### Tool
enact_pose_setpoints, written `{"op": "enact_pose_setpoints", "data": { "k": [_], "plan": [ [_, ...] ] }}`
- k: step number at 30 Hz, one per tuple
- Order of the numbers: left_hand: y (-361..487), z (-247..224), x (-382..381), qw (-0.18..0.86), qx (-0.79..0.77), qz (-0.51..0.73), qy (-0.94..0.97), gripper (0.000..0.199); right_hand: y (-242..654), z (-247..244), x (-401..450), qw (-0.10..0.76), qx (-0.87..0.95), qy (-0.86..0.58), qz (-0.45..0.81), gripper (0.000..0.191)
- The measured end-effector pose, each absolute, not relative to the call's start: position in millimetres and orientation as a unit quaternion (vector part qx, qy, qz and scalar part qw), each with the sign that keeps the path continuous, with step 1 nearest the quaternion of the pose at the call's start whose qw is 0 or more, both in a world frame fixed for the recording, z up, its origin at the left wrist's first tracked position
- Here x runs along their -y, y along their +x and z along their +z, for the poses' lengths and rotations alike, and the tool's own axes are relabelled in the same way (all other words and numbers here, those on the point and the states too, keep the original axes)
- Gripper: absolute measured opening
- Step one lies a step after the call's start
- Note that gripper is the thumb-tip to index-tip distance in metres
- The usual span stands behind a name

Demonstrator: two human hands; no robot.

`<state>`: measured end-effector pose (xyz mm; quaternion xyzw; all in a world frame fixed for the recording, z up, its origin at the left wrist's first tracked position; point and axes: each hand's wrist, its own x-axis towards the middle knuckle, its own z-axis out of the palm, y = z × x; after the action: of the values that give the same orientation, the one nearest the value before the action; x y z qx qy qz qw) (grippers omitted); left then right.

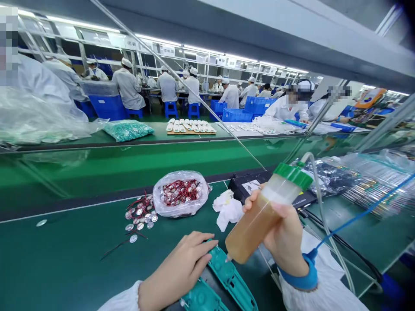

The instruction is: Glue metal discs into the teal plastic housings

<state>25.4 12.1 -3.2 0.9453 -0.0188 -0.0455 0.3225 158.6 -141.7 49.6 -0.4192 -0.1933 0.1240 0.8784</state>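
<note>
My right hand (283, 229) is wrapped round a squeeze bottle (251, 226) of tan liquid with a green cap and a hose, its tip angled down and left. Below the tip lies a teal plastic shell (231, 276); a second teal shell (202, 298) is beside it, nearer me. My left hand (186, 259) rests over the upper ends of the shells, its fingertips on the farther one. A blue wrist strap (300, 276) with a cord is on my right wrist.
Beyond my hands are a plastic bag (181, 194) of red-wired discs, loose discs (139, 216), crumpled white tissue (228, 209) and a black box (249, 185). Wired parts (382, 181) lie at the right. Across the green belt (129, 162) people in white sit working.
</note>
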Motion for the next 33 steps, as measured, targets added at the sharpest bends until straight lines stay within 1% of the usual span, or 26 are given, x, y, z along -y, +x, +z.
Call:
{"op": "enact_pose_setpoints", "data": {
  "k": [3, 9, 22, 29, 33],
  "plan": [
    [26.1, -8.3, -8.8, 0.330, 0.023, -0.011, 0.943, 0.035, 158.2, 35.2, 141.2, 0.873, 0.192, -0.426, 0.143, 0.027],
    [25.7, -15.4, -8.4, 0.364, 0.031, 0.029, 0.930, 0.038, 156.1, 27.0, 139.2, 0.860, 0.215, -0.446, 0.123, 0.030],
    [28.2, -16.0, -6.7, 0.374, 0.022, 0.021, 0.927, 0.038, 153.1, 25.2, 134.8, 0.845, 0.252, -0.455, 0.127, 0.023],
    [28.1, -13.8, -4.8, 0.370, 0.017, 0.008, 0.929, 0.036, 151.1, 28.5, 133.9, 0.835, 0.280, -0.453, 0.135, 0.025],
    [28.7, -14.4, -4.7, 0.365, 0.016, 0.003, 0.931, 0.035, 146.5, 32.2, 132.3, 0.815, 0.322, -0.461, 0.137, 0.026]
  ]
}}
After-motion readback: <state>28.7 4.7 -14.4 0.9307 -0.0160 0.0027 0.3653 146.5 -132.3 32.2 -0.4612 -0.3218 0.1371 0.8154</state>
